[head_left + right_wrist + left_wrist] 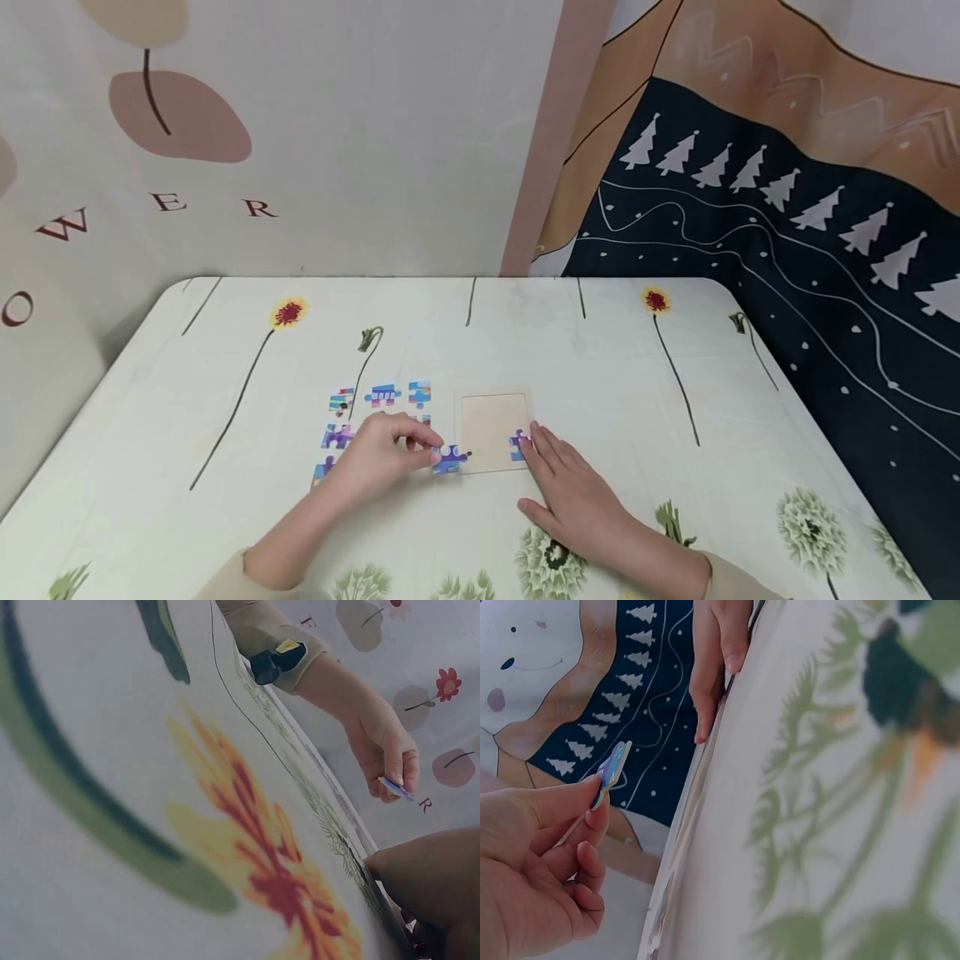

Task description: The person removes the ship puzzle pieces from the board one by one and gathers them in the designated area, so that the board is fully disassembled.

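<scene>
Between thumb and index finger, my left hand (pixel 390 454) pinches a blue and purple jigsaw piece (pixel 448 458). In the head view that piece overlaps the lower left corner of a square wooden puzzle tray (pixel 483 396). The left wrist view shows the pinched piece (pixel 612 774) nearly edge-on, held above the tabletop. My right hand (pixel 577 500) lies fairly flat at the tray's right side, fingers straight. One fingertip touches a purple and blue jigsaw piece (pixel 516 446) inside the tray by its right edge, partly covering it.
Several loose jigsaw pieces lie left of the tray, among them one with blue and white (pixel 383 394) and a purple one (pixel 337 435); my left hand hides part of this group. A flower-patterned cloth (pixel 600 375) covers the table, with patterned fabric hanging behind.
</scene>
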